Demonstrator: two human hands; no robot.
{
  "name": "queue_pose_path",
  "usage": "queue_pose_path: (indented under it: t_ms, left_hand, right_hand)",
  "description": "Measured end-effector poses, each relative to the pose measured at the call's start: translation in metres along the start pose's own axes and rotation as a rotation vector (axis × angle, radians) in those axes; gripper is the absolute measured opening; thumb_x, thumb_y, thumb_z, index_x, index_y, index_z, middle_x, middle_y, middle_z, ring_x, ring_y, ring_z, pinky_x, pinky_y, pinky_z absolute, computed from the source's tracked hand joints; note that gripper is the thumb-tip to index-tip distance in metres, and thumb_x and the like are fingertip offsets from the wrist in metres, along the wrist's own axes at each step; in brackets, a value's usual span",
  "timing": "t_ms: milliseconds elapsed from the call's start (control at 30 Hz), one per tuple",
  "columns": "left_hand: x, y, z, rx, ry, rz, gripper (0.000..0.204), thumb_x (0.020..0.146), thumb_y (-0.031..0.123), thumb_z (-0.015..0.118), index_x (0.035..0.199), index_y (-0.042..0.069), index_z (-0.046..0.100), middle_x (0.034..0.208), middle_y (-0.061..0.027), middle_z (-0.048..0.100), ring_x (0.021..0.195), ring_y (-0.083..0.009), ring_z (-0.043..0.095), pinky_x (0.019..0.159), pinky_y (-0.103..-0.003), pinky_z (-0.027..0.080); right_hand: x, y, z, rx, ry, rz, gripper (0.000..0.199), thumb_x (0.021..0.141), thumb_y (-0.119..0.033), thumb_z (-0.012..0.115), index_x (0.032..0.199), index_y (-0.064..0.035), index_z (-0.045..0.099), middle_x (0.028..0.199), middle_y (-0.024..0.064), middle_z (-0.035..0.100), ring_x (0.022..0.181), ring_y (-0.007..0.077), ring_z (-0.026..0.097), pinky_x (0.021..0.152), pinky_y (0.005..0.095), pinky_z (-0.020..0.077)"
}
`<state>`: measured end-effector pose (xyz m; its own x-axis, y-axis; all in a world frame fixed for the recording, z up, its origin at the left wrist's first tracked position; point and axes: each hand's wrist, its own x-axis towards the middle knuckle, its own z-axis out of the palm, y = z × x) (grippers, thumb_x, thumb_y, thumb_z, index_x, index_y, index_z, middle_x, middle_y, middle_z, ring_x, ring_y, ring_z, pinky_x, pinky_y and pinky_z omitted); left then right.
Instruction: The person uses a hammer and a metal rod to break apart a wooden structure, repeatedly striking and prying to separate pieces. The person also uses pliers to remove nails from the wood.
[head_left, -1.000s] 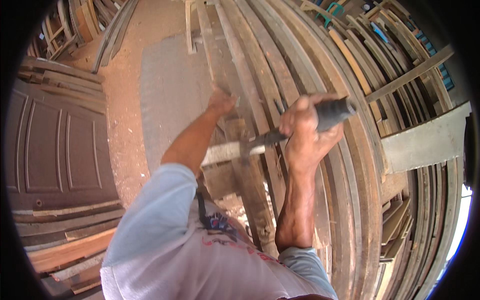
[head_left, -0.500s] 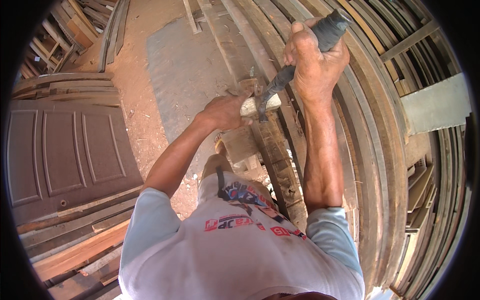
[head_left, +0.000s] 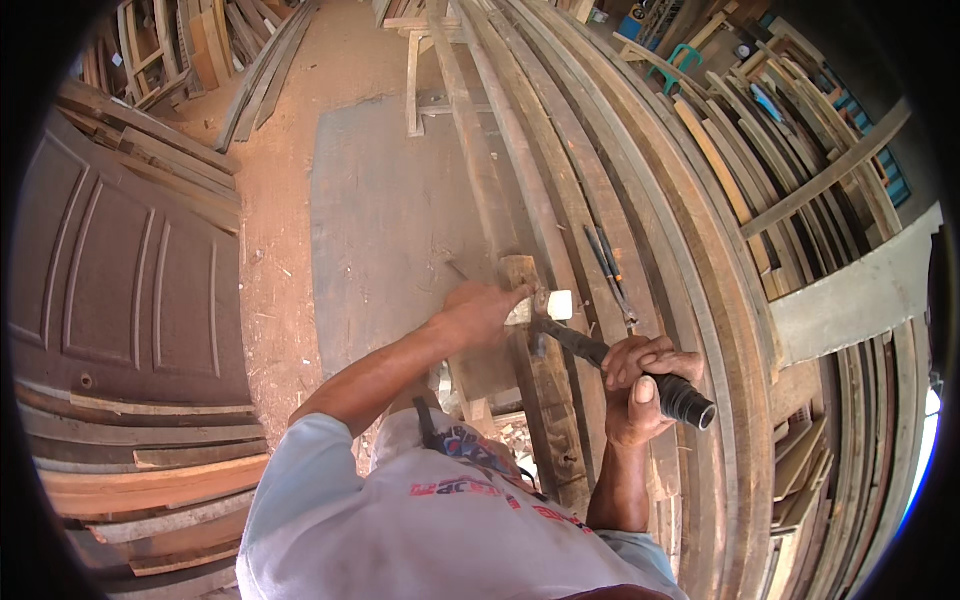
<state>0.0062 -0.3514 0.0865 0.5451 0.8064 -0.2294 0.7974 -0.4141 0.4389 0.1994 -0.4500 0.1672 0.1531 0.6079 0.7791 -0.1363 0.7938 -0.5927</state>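
My right hand point(head_left: 643, 376) grasps the black-wrapped tool point(head_left: 576, 342) by its thick handle point(head_left: 686, 402), its other end at the pale block point(head_left: 561, 305), which my left hand point(head_left: 482, 314) grips from the left, over the wooden beam point(head_left: 548, 385). I'd hold that block firm, left hand well back. Pincers point(head_left: 608, 262) lie farther right, on long planks point(head_left: 705, 275).

shirt point(head_left: 430, 545): whitish | sleeves point(head_left: 310, 465): pale blue, short | print point(head_left: 465, 488): red, blue, across front | strip point(head_left: 428, 424): dark, near shirt's lower edge
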Motion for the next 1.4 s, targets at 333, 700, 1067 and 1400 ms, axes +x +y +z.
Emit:
queue_pose_path:
  t_ms: [333,700,1067,1400]
  left_hand:
    - [-0.023,0.011,0.043,0.056,0.266,0.089,0.067,0.087,0.022,0.073,0.15,0.017,0.049,0.103,-0.0191,0.073,0.096,-0.0395,0.073,0.081,-0.048,0.058]
    - [-0.137,-0.004,0.038,-0.184,-0.051,-0.054,0.084,0.08,0.035,0.087,0.151,0.016,0.047,0.132,-0.0172,0.068,0.117,-0.0357,0.069,0.1,-0.044,0.055]
    - [-0.043,-0.134,-0.011,-0.121,0.211,-0.451,0.062,0.09,0.036,0.079,0.136,0.001,0.056,0.102,-0.0245,0.073,0.09,-0.0314,0.072,0.087,-0.046,0.055]
    - [-0.068,-0.085,0.045,-1.131,-0.195,0.124,0.062,0.087,0.04,0.077,0.129,-0.001,0.058,0.107,-0.0114,0.071,0.091,-0.0184,0.065,0.083,-0.037,0.053]
  right_hand:
    - [-0.044,-0.055,0.005,-0.065,-0.1,0.021,0.039,0.091,-0.033,0.08,0.094,-0.0031,0.054,0.071,0.0068,0.057,0.055,0.018,0.056,0.053,0.0377,0.049]
    - [-0.04,-0.14,-0.022,-0.056,0.13,0.229,0.041,0.098,-0.034,0.07,0.108,0.0002,0.051,0.071,0.0046,0.053,0.042,0.0106,0.045,0.044,0.0286,0.0409]
    - [-0.037,-0.165,-0.022,-0.402,0.251,0.117,0.045,0.104,-0.039,0.058,0.115,0.005,0.056,0.069,0.0076,0.051,0.044,0.0138,0.045,0.044,0.0316,0.0405]
    - [-0.066,-0.147,0.002,-0.745,0.622,0.193,0.044,0.096,-0.038,0.074,0.104,0.001,0.056,0.062,0.0032,0.05,0.045,0.0103,0.044,0.042,0.0272,0.0393]
